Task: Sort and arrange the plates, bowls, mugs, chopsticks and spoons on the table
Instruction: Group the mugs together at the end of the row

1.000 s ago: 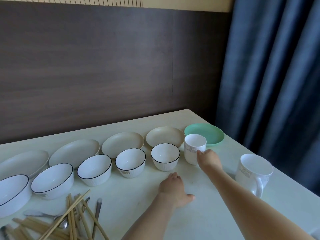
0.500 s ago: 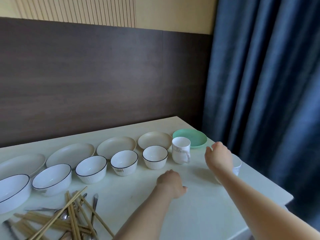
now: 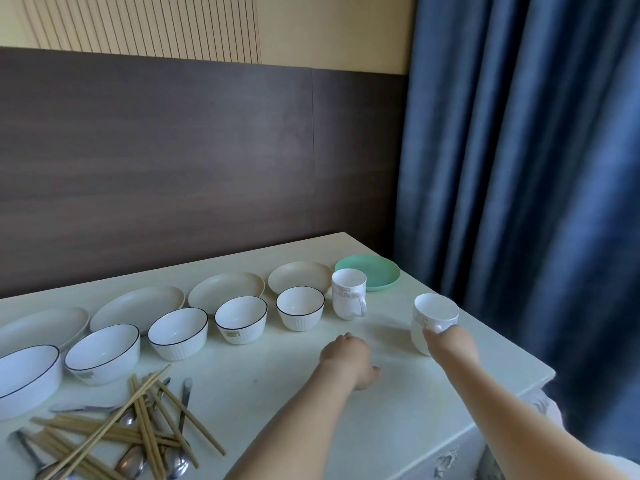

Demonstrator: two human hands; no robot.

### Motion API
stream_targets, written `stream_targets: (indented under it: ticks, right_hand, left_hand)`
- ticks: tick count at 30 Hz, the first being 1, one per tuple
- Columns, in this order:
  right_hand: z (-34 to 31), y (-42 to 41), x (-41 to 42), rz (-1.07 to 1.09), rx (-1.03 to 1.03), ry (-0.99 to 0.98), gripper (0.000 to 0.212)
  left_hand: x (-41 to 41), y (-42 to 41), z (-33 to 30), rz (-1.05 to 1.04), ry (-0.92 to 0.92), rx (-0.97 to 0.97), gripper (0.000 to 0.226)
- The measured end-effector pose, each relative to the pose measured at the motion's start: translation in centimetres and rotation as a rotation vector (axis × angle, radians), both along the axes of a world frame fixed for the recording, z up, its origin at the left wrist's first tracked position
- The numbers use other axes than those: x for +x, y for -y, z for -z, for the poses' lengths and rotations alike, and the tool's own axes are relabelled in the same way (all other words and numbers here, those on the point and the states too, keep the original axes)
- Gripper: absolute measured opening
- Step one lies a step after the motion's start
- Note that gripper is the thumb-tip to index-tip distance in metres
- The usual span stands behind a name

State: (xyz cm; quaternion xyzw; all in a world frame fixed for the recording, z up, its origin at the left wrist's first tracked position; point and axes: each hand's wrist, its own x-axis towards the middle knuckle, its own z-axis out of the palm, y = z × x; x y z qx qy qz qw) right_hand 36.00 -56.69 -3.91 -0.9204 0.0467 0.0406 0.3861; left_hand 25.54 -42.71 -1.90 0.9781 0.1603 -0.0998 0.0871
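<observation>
The right hand (image 3: 450, 344) grips the near mug (image 3: 433, 322), which likely goes beside the far mug (image 3: 348, 293); the left hand (image 3: 346, 358) rests loosely curled on the desk (image 3: 398, 393).

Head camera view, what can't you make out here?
- Right hand: its fingers are hidden behind the hand itself, so its grip on the near mug is unclear.
- Large bowl: cut off by the left edge.
- Spoons: partly buried under the chopsticks; count uncertain.
- Far mug: its print is too small to read.
</observation>
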Motion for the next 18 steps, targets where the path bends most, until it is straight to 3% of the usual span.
stream_targets:
  ticks: [8,14,18]
  right_hand:
    - [0.1,-1.0,2.1,0.0,-0.182,0.071,0.018]
    - [0.1,-2.3,5.3,0.004,0.062,0.029,0.026]
    - [0.5,-4.5,6.8,-0.059,0.088,0.037,0.03]
  left_hand:
    - [1.1,-1.1,1.8,-0.017,-0.087,-0.004,0.065]
    - [2.9,-2.3,3.1,-0.017,-0.095,-0.025,0.079]
    - [4.0,-3.4,4.1,-0.02,-0.085,-0.043,0.094]
